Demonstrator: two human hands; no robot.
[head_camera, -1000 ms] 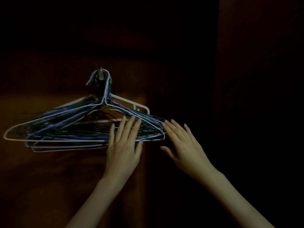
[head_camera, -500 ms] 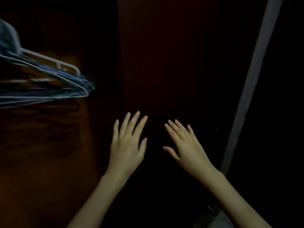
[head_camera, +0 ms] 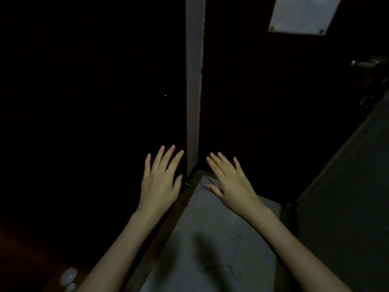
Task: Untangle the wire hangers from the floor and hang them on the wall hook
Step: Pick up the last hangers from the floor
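Head view: left hand (head_camera: 160,184) and right hand (head_camera: 230,183) hover with each grip wide, fingers straight, holding nothing. Faint wire hangers (head_camera: 232,258) lie on the grey floor (head_camera: 185,260), below and well apart from both hands.

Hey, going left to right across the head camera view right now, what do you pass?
Pale rounded object at the bottom left → left hand → pale vertical strip → right hand → pale rectangular panel at the top → metal handle at the right edge.
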